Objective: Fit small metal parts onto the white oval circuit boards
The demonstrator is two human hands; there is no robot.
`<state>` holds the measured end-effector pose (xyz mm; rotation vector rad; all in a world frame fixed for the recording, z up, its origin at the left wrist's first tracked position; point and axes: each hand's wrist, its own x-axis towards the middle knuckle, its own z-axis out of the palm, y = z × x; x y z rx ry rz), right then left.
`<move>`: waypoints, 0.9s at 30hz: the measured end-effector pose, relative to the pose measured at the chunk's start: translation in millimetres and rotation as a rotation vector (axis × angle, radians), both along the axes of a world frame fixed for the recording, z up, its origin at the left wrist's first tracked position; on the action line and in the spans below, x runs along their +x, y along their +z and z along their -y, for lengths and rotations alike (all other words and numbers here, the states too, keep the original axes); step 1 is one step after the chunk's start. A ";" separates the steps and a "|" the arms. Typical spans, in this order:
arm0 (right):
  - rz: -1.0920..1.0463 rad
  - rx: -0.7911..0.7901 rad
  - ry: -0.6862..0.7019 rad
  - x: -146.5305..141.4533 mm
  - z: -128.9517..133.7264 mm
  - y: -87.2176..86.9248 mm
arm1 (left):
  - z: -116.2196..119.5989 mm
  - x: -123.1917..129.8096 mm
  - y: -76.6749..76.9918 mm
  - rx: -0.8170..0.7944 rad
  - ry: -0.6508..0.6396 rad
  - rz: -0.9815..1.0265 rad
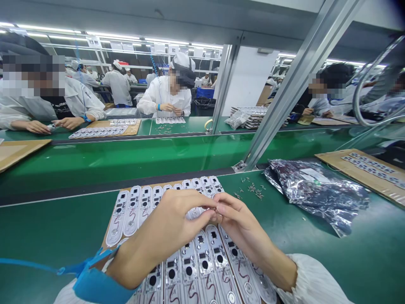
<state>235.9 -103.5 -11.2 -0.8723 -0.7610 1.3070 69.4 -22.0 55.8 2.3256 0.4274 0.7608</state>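
Your left hand (161, 223) and right hand (234, 223) meet above the strips, fingers curled in, with the fingertips (215, 209) pinched together. Whether they hold a small part, you cannot tell from here; the fingers hide it. Directly beneath lie white circuit strips (202, 270), packed side by side in a fan on a cardboard sheet (126, 188). Your work is at the far end of that fan, over the strips' upper half. Just right of the sheet, loose metal pins (253, 191) lie scattered on the green bench belt (373, 261). Further right sits a crumpled antistatic bag (316, 190). Open belt lies left of the strips and beyond the bag. A blue wrist strap (95, 276) trails off your left wrist across the belt's left side.
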 end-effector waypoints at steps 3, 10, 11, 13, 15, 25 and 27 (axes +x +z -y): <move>-0.016 -0.006 0.031 0.9 -0.8 1.0 | -0.6 0.6 -0.2 0.002 -0.005 0.005; -0.067 -0.030 0.072 2.1 -0.1 3.2 | 1.2 2.0 -3.1 0.040 -0.003 0.063; -0.075 -0.026 0.073 2.3 -0.1 3.1 | 1.5 2.0 -3.3 0.045 0.001 0.070; -0.086 -0.017 0.078 2.7 -0.2 2.6 | 1.8 2.0 -3.3 0.053 0.006 0.088; -0.091 -0.010 0.089 2.9 -0.3 2.0 | 1.7 2.2 -3.0 0.057 0.007 0.103; -0.032 0.021 0.098 0.5 0.5 -0.5 | 0.9 3.2 -1.5 0.061 0.033 0.124; -0.015 0.020 0.088 0.5 0.1 -1.8 | 0.8 3.2 -1.6 0.061 0.036 0.135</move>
